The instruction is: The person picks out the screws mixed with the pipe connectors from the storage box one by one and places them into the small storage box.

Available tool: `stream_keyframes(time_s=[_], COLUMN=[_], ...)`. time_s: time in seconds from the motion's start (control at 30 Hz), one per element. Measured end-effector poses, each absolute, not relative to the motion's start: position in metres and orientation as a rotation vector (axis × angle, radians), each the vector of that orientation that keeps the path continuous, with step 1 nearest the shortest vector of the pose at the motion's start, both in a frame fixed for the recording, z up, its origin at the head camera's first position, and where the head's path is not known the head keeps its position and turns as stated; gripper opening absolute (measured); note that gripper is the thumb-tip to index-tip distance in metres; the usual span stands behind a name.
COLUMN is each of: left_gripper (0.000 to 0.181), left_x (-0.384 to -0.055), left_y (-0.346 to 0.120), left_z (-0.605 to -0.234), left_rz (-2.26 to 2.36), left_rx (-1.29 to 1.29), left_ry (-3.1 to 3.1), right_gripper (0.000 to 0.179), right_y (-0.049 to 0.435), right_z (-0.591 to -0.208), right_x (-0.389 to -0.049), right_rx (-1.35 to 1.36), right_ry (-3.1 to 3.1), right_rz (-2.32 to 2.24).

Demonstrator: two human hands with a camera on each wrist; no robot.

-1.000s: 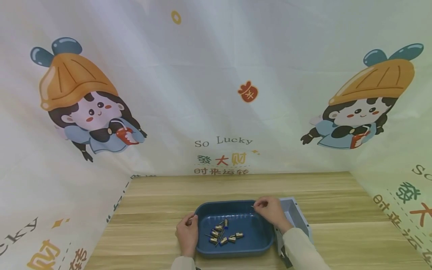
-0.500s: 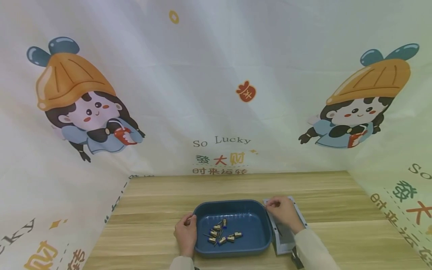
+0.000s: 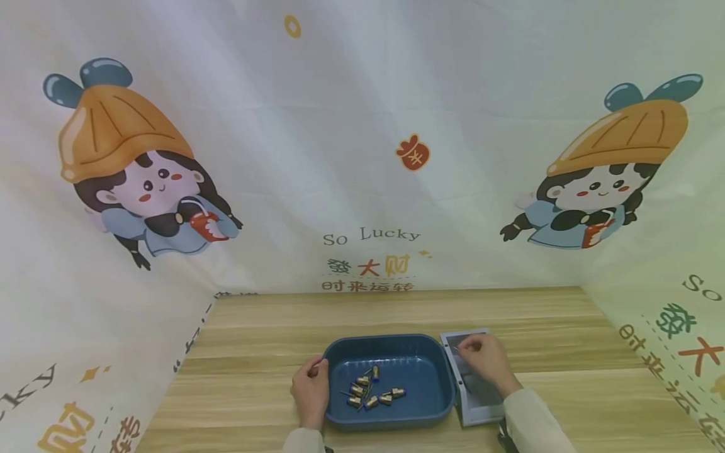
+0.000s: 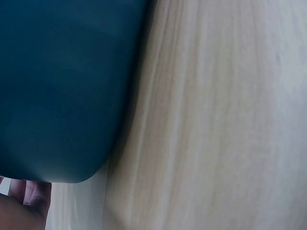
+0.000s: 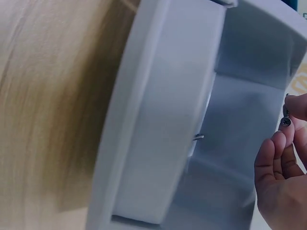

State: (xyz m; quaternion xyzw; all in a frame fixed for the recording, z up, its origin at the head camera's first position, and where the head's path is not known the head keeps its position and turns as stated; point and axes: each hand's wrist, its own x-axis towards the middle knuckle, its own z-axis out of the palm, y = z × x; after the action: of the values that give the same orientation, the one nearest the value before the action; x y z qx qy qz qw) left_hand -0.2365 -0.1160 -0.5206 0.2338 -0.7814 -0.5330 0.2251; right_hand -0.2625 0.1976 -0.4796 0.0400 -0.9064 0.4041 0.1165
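Observation:
My left hand [image 3: 310, 389] holds the left end of a dark blue plastic tray [image 3: 396, 424]; its fingers [image 4: 39, 195] show at the tray's edge in the left wrist view. Several brass fittings [image 3: 398, 392] with blue ends lie inside the tray, with thin screws among them. To the right, my right hand [image 3: 488, 363] is over a light grey bin [image 3: 472, 418]. Its thumb and fingers pinch a small screw [image 5: 286, 121], whose cross-slotted head shows in the right wrist view. Another screw [image 5: 198, 137] lies in the bin.
The bin stands close against the tray's right side on a wood-grain table [image 3: 272, 321]. A printed cloth [image 3: 362, 126] walls in the back and both sides.
My right hand has moved right with the screw, from over the tray's far right corner to over the grey bin. The left hand stays at the tray.

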Motion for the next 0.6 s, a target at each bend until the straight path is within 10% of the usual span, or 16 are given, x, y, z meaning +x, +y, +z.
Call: stream_keyframes(time_s=[0.6], left_gripper=[0.019], left_x=[-0.2349], left_y=[-0.1161], left_z=[-0.5175], left_rz=[-1.481], left_rx=[0.643], left_ry=[-2.159], right_gripper=[0.005], right_y=[0.1990], right_z=[-0.4871], right_x=[-0.2620], right_rx=[0.094], right_ry=[-2.645], right_rz=[1.158])
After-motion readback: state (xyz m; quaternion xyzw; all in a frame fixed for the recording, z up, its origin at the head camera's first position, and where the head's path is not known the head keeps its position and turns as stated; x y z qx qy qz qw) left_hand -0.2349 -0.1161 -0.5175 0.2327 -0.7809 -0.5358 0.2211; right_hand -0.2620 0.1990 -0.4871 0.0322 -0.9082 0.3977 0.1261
